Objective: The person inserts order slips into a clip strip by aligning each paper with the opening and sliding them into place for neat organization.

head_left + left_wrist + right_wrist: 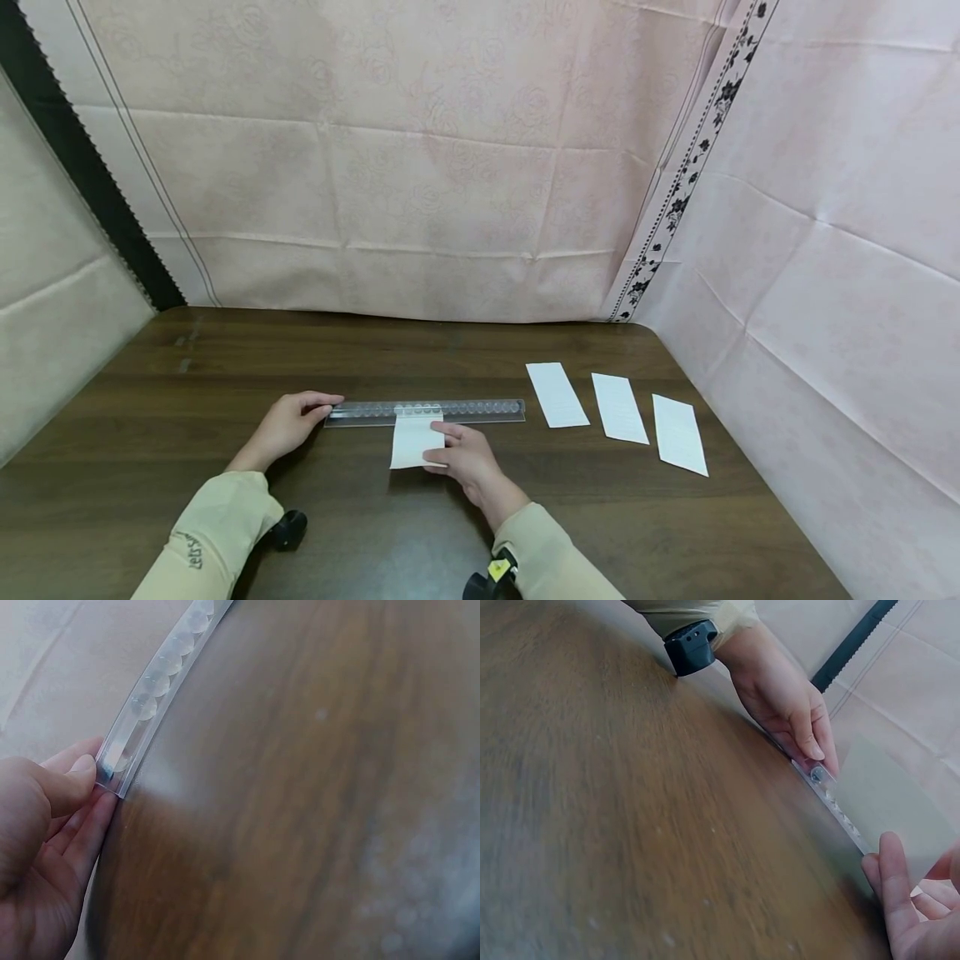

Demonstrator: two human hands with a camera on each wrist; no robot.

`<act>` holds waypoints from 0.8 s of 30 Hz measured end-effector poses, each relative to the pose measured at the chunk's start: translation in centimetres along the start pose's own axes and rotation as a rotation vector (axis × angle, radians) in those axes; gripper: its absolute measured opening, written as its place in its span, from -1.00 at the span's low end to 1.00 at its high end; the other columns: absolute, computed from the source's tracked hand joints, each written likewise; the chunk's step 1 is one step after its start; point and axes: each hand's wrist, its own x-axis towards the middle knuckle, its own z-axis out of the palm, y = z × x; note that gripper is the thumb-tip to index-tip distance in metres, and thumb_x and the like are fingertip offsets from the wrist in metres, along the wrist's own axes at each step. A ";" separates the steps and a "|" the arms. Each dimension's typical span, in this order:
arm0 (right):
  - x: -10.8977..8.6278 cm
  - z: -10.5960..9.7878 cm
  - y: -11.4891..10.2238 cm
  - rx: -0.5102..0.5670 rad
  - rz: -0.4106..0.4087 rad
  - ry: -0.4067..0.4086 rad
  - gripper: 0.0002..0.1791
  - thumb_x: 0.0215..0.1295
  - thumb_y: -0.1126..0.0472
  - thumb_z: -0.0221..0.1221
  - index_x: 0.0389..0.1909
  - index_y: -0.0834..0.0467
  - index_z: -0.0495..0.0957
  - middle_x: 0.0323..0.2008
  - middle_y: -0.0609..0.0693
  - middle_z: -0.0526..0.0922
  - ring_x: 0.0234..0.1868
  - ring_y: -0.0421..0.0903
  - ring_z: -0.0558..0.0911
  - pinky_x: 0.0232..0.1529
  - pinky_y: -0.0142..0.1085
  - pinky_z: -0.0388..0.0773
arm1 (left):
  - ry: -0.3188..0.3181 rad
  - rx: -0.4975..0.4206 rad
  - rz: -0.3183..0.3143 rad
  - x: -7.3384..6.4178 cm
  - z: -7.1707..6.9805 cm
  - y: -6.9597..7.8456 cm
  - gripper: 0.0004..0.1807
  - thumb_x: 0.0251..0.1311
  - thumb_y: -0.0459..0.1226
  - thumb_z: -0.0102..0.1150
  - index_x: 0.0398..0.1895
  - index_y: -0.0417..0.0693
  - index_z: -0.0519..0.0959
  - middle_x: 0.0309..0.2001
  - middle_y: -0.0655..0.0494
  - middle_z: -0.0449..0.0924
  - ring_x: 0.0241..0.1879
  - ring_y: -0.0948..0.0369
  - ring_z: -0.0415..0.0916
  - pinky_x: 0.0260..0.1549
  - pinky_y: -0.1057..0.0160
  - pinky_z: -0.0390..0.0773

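Observation:
A clear plastic ruler (483, 410) with a row of round shapes lies across the table. My left hand (294, 423) pinches its left end between thumb and fingers; the left wrist view shows this hand (56, 817) at the tip of the ruler (161, 679). A white paper card (417, 442) has its far end at the ruler, whose round shapes show over it. My right hand (471, 461) holds the card's right edge, and the near end looks raised off the table. In the right wrist view the card (885, 802) stands tilted beside the right hand's fingers (894, 877).
Three white cards lie apart in a slanting row at the right: the left one (558, 395), the middle one (619, 407) and the right one (680, 435). They rest on a dark wooden table (352, 533). Pale patterned cloth (420, 167) hangs behind it and at both sides.

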 end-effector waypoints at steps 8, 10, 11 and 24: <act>-0.2 -0.8 -0.2 -0.016 -0.015 -0.010 -0.45 0.05 0.61 0.18 0.15 0.43 0.39 -0.03 0.29 0.55 -0.25 -0.04 0.60 -0.25 -0.22 0.61 | 0.002 0.003 0.022 0.0 0.1 -0.2 -0.74 0.29 -0.37 0.05 -0.01 -0.21 0.60 -0.03 -0.17 0.57 0.03 -0.11 0.45 -0.05 -0.12 0.43; -0.3 -1.0 -0.3 -0.018 -0.022 -0.016 -0.45 0.06 0.61 0.17 0.15 0.44 0.37 -0.03 0.30 0.55 -0.25 -0.04 0.60 -0.25 -0.22 0.61 | 0.009 0.004 0.032 -0.1 0.1 -0.2 -0.74 0.29 -0.37 0.05 -0.01 -0.21 0.60 -0.03 -0.16 0.57 0.02 -0.11 0.45 -0.07 -0.11 0.44; -0.3 -1.1 -0.3 -0.021 -0.022 -0.015 -0.45 0.06 0.61 0.16 0.15 0.45 0.37 -0.04 0.30 0.55 -0.25 -0.04 0.60 -0.25 -0.22 0.61 | 0.012 0.006 0.041 -0.1 0.1 -0.2 -0.74 0.29 -0.38 0.04 -0.01 -0.22 0.60 -0.03 -0.16 0.57 0.02 -0.11 0.45 -0.07 -0.10 0.45; -0.2 -2.1 -0.4 -0.039 -0.008 0.009 -0.45 0.04 0.61 0.18 0.14 0.42 0.40 -0.02 0.29 0.55 -0.27 -0.06 0.61 -0.25 -0.23 0.61 | 0.006 0.009 0.033 0.0 0.0 -0.4 -0.73 0.29 -0.39 0.03 0.00 -0.21 0.59 -0.02 -0.15 0.57 0.03 -0.10 0.45 -0.05 -0.10 0.43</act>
